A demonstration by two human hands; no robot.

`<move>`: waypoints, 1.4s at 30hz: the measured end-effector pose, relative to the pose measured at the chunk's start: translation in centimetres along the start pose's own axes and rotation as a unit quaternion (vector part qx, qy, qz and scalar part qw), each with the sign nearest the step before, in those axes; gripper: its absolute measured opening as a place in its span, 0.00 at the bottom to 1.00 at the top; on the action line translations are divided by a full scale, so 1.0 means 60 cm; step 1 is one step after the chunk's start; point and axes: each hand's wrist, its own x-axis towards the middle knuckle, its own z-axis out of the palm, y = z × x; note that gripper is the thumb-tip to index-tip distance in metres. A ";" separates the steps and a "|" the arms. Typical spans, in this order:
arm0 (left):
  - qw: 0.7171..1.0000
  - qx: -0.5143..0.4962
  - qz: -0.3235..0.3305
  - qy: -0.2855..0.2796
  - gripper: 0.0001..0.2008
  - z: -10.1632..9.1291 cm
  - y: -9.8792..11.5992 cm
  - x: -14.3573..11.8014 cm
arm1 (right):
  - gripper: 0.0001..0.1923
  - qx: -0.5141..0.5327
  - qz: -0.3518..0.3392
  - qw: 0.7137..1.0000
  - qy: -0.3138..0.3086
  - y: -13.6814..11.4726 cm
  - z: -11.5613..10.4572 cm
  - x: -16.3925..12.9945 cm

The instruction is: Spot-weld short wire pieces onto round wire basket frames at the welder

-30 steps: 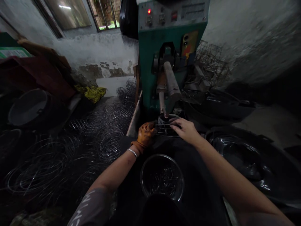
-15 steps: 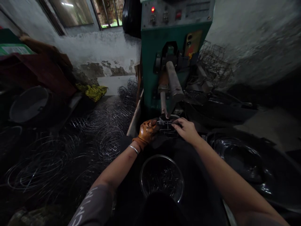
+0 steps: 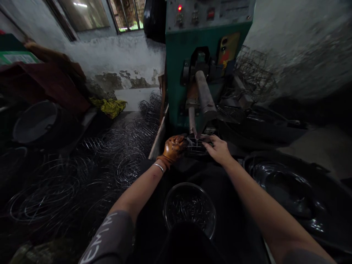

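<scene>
My left hand [image 3: 175,146], in an orange-brown glove, is closed on the left side of a small wire frame [image 3: 195,148]. My right hand [image 3: 217,148] is bare and pinches the frame's right side. Thin bright wires cross between the two hands, right at the lower tip of a green machine [image 3: 178,84] with a thick metal arm [image 3: 205,93] above and a thinner rod [image 3: 192,119] below. The glove and fingers hide the frame's ends. Nearer to me, a round metal bowl [image 3: 165,209] holds many short wire pieces [image 3: 189,209].
Coils of wire [image 3: 129,161] cover the floor at left, near a dark pot [image 3: 35,121] and a yellow cloth [image 3: 111,107]. To the right lie a large dark basin with shiny contents [image 3: 288,190] and tangled wire [image 3: 255,69]. A red light [image 3: 179,7] glows on the machine's panel.
Both hands and the wire frame stay at the machine's tip, with the left glove slightly higher. My view has shifted a little; the grip looks the same.
</scene>
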 end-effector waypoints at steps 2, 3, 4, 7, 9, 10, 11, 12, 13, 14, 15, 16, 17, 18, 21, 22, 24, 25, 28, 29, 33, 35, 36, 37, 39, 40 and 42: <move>1.000 -0.003 0.002 0.002 0.24 0.005 -0.002 0.005 | 0.09 0.007 -0.005 1.000 0.012 0.003 0.002 0.001; 1.000 -0.004 -0.001 0.002 0.23 0.008 -0.003 0.008 | 0.08 0.010 -0.008 1.000 0.018 0.005 0.003 0.002; 1.000 -0.006 -0.006 0.003 0.22 0.011 -0.003 0.010 | 0.07 0.012 -0.012 1.000 0.023 0.007 0.004 0.002; 1.000 -0.005 -0.022 0.013 0.19 0.018 -0.004 0.016 | 0.05 0.015 -0.028 0.999 0.035 0.014 0.008 0.003; 1.000 0.000 -0.018 0.026 0.17 0.020 -0.004 0.019 | 0.04 0.015 -0.044 0.998 0.049 0.020 0.012 0.004; 0.999 0.004 -0.012 0.035 0.16 0.020 -0.004 0.020 | 0.04 0.015 -0.054 0.997 0.056 0.024 0.014 0.005; 0.999 0.008 -0.004 0.045 0.15 0.020 -0.004 0.020 | 0.04 0.012 -0.064 0.996 0.061 0.027 0.015 0.005; 0.999 0.013 0.005 0.052 0.15 0.020 -0.005 0.021 | 0.04 0.007 -0.073 0.995 0.065 0.030 0.017 0.005; 0.998 0.017 0.012 0.055 0.15 0.020 -0.006 0.022 | 0.04 0.001 -0.079 0.995 0.067 0.032 0.018 0.005; 0.998 0.020 0.012 0.053 0.17 0.021 -0.007 0.022 | 0.04 -0.006 -0.082 0.994 0.067 0.033 0.019 0.005; 0.999 0.022 0.010 0.048 0.18 0.022 -0.008 0.022 | 0.04 -0.014 -0.082 0.994 0.066 0.034 0.019 0.005; 0.999 0.022 0.007 0.042 0.19 0.023 -0.009 0.022 | 0.04 -0.021 -0.080 0.995 0.064 0.035 0.020 0.005; 0.999 0.021 0.004 0.038 0.20 0.024 -0.010 0.022 | 0.04 -0.026 -0.078 0.995 0.063 0.035 0.020 0.004; 0.999 0.021 0.003 0.038 0.20 0.025 -0.011 0.022 | 0.05 -0.030 -0.079 0.994 0.062 0.034 0.020 0.004; 0.998 0.023 0.014 0.049 0.21 0.028 -0.011 0.022 | 0.04 -0.033 -0.090 0.993 0.063 0.034 0.020 0.004; 0.998 0.024 0.014 0.051 0.21 0.028 -0.011 0.022 | 0.04 -0.033 -0.091 0.993 0.064 0.034 0.020 0.004; 0.998 0.024 0.007 0.049 0.21 0.029 -0.010 0.022 | 0.04 -0.037 -0.082 0.994 0.063 0.036 0.021 0.004; 0.999 0.022 0.003 0.045 0.20 0.030 -0.010 0.022 | 0.05 -0.040 -0.074 0.995 0.061 0.037 0.022 0.004; 0.999 0.017 -0.007 0.037 0.20 0.032 -0.010 0.020 | 0.06 -0.048 -0.069 0.995 0.059 0.039 0.022 0.004; 0.999 0.016 -0.007 0.036 0.20 0.033 -0.011 0.019 | 0.05 -0.050 -0.075 0.994 0.060 0.039 0.022 0.004; 0.998 0.021 0.006 0.051 0.22 0.033 -0.011 0.015 | 0.03 -0.054 -0.119 0.989 0.072 0.038 0.022 0.004; 0.999 0.020 0.003 0.050 0.22 0.030 -0.009 0.014 | 0.03 -0.055 -0.128 0.987 0.078 0.039 0.024 0.003; 0.999 0.018 -0.003 0.046 0.21 0.029 -0.008 0.014 | 0.03 -0.054 -0.126 0.987 0.080 0.040 0.026 0.003; 0.999 0.016 -0.012 0.040 0.21 0.028 -0.007 0.014 | 0.03 -0.052 -0.118 0.988 0.081 0.041 0.027 0.003; 0.999 0.010 -0.022 0.027 0.20 0.025 -0.006 0.013 | 0.05 -0.049 -0.099 0.991 0.081 0.043 0.030 0.004; 1.000 0.005 -0.019 0.020 0.20 0.023 -0.006 0.013 | 0.06 -0.048 -0.091 0.991 0.080 0.043 0.030 0.005; 1.000 -0.005 -0.007 0.009 0.22 0.021 -0.008 0.011 | 0.06 -0.053 -0.083 0.993 0.071 0.042 0.026 0.005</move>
